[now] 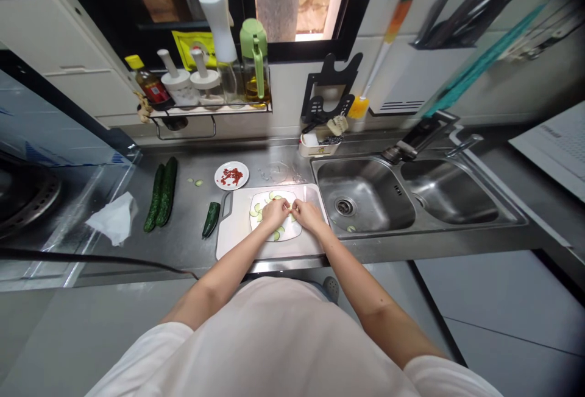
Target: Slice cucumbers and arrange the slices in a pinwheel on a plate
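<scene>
On the cutting board (pixel 237 240), here's the white plate (pixel 287 232), cucumber slices (pixel 276 235) set around it! Beyond the board's far left corner, a small plate (pixel 223 182) carries chopped red pieces; right of the board, the sink (pixel 365 193) has a pale scrap (pixel 351 228) inside. Both forearms angle inward, left hand (pixel 275 212) and right hand (pixel 308 214) nearly meeting over the plate, each grip narrow, fingertips pinched; whatever's between them is too small to tell.
</scene>
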A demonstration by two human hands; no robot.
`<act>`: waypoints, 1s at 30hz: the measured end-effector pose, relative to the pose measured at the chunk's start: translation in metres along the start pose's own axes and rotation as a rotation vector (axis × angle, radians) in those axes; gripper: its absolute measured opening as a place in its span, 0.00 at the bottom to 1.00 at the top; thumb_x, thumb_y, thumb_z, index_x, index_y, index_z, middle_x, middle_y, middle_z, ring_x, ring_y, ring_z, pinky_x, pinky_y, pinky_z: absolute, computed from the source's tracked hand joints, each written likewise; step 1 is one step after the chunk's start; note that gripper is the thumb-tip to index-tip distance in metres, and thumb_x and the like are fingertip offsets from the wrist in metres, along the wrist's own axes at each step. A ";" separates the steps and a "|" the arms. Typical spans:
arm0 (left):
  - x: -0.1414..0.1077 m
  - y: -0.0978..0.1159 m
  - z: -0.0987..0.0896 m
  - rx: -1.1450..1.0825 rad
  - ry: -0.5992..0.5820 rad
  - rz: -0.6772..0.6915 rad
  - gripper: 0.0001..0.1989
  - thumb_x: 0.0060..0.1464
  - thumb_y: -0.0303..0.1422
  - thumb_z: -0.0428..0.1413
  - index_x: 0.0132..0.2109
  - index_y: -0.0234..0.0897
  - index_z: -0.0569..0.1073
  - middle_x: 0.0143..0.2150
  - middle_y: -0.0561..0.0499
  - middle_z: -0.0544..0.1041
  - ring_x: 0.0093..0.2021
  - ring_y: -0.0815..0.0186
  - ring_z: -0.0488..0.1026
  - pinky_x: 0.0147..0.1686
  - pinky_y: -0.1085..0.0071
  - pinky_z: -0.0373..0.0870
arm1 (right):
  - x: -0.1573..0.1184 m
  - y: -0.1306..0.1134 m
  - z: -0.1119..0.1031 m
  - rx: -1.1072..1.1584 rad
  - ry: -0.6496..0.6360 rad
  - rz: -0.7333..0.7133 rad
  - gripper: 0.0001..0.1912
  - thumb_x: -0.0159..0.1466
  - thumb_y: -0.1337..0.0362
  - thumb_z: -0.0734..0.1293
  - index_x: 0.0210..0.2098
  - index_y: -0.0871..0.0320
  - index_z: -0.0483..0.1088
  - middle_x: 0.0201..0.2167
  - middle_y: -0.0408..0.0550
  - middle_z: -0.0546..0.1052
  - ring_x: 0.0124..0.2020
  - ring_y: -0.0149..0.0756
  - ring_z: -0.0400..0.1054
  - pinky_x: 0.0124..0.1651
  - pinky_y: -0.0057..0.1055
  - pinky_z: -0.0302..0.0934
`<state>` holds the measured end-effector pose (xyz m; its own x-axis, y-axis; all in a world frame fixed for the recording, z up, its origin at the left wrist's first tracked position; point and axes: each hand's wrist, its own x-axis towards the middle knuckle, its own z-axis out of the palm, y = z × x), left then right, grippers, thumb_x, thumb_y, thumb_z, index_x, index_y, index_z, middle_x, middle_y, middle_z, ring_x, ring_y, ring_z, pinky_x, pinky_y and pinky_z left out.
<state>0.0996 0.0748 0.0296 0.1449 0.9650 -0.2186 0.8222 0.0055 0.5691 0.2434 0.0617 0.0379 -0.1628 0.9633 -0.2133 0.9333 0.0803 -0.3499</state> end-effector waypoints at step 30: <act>0.048 -0.123 -0.120 -0.046 0.355 -0.272 0.08 0.51 0.35 0.56 0.39 0.42 0.77 0.37 0.50 0.79 0.38 0.62 0.74 0.38 0.71 0.65 | -0.046 -0.012 -0.005 0.515 0.274 -0.012 0.14 0.61 0.53 0.59 0.32 0.54 0.70 0.17 0.40 0.63 0.22 0.34 0.60 0.27 0.28 0.50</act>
<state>-0.0612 0.1519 0.0444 -0.2775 0.9570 -0.0845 0.7781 0.2755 0.5645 0.2410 0.0174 0.0568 -0.0202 0.9997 0.0131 0.6446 0.0231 -0.7642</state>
